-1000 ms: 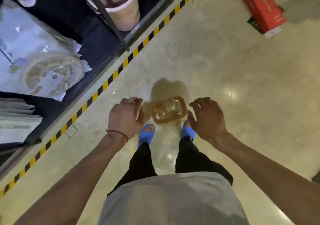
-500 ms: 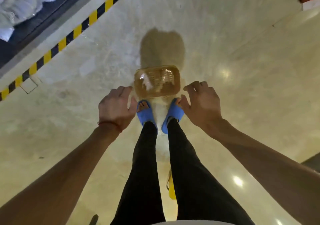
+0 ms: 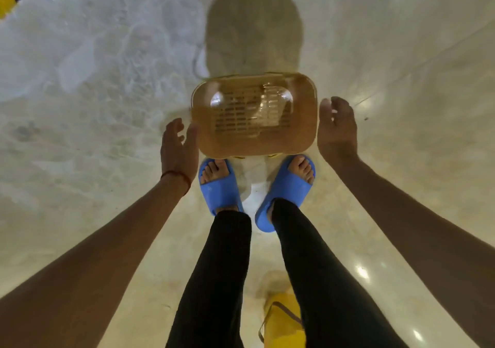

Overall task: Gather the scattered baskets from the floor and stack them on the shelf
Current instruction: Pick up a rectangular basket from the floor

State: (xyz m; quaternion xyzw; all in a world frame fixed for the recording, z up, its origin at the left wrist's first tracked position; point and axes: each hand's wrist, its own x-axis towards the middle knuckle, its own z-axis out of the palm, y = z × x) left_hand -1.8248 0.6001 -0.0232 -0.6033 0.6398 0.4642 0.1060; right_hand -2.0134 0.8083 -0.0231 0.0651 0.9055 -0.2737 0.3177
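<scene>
Brown basket on the floor, between left grip and right grip, both spread, just beside its ends.

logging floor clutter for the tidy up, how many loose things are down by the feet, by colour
brown basket: 1
blue slippers: 2, left slipper and right slipper
yellow object behind the feet: 1
total: 4

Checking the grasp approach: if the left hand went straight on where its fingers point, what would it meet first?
Likely the brown basket, at its left end: the left hand hovers open beside it. Depth is unclear; it might reach the floor.
</scene>
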